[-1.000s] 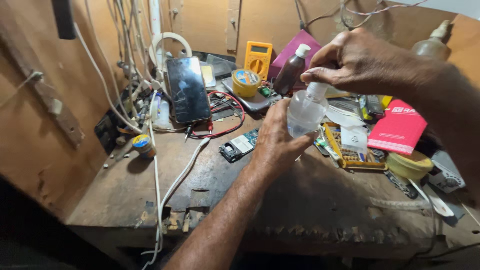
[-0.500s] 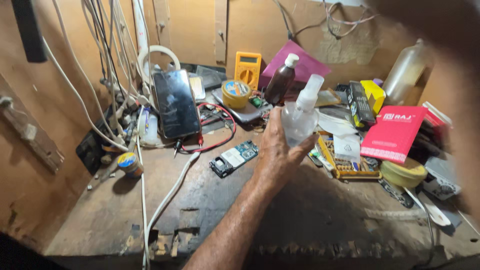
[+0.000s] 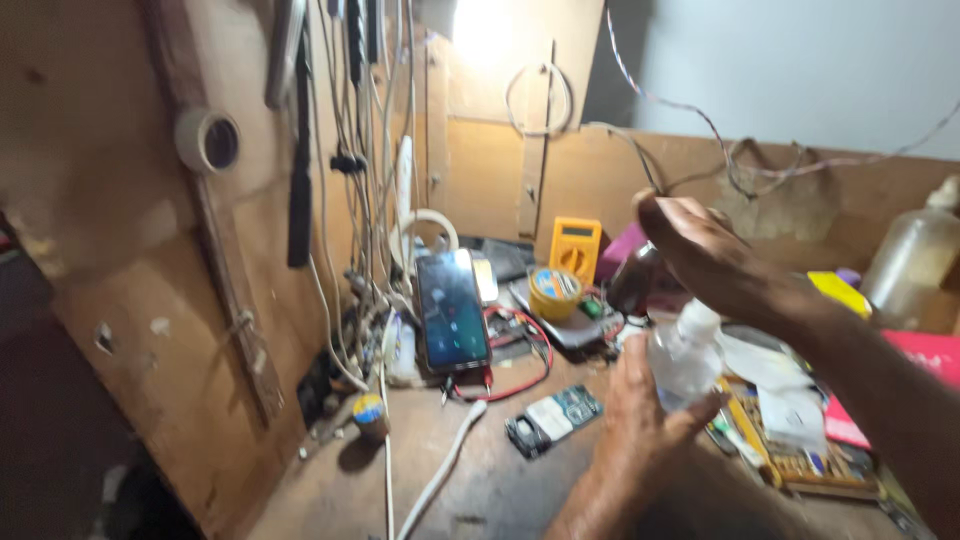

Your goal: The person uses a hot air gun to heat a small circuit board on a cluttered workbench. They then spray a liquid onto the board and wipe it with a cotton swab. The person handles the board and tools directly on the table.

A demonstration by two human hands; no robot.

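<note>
My left hand (image 3: pixel 640 430) rises from the bottom edge and grips a small clear plastic bottle (image 3: pixel 682 362) from below, holding it upright over the wooden bench. My right hand (image 3: pixel 715 262) reaches in from the right and hovers right over the bottle's white top (image 3: pixel 700 318), fingers curled and pointing left. Motion blur hides whether those fingers pinch the top. A dark brown bottle (image 3: pixel 634 282) stands just behind both hands.
A black phone (image 3: pixel 452 310) leans against hanging cables beside a yellow multimeter (image 3: pixel 575 248) and a yellow tape roll (image 3: pixel 555 292). A small circuit board (image 3: pixel 553 418) lies by red probe leads (image 3: pixel 525 352). At right are a big cloudy bottle (image 3: pixel 915 260), a red booklet (image 3: pixel 905 385) and tools.
The camera has tilted up and left, showing more wall. My right hand, out of view half a second ago, is back over the bottle's top. My left hand still holds the bottle.
</note>
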